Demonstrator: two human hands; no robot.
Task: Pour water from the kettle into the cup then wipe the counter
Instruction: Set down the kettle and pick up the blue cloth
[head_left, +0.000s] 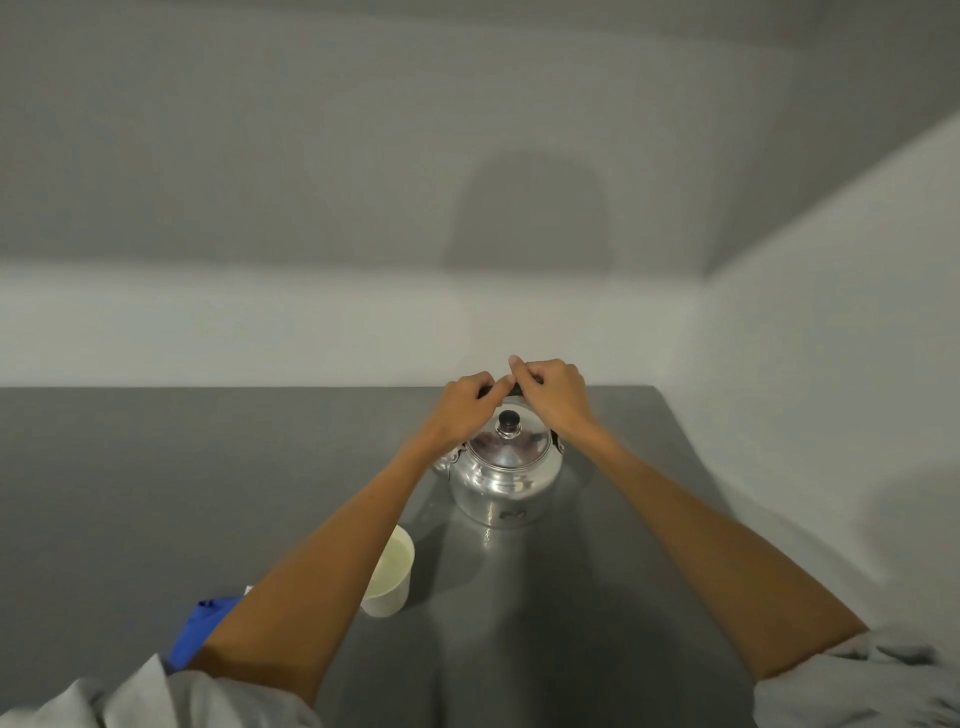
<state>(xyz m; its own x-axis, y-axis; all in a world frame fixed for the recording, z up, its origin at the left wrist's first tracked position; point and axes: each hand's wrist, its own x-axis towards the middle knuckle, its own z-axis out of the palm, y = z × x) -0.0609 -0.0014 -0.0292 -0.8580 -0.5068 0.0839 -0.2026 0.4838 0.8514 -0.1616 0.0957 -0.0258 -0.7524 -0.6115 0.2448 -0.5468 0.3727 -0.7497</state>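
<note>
A shiny metal kettle (506, 480) with a dark lid knob stands on the grey counter (156, 493), near the back wall. Both hands hold its dark top handle: my left hand (467, 408) grips the left part and my right hand (550, 397) the right part, fingers curled over it. A white cup (390, 574) with pale liquid inside stands nearer to me, left of the kettle, partly hidden by my left forearm. A blue cloth (195, 631) lies at the counter's front left, mostly covered by my left arm.
White walls close the counter at the back and on the right (779, 415). Open grey counter surface stretches to the left and in front of the kettle. My grey sleeves show at the bottom corners.
</note>
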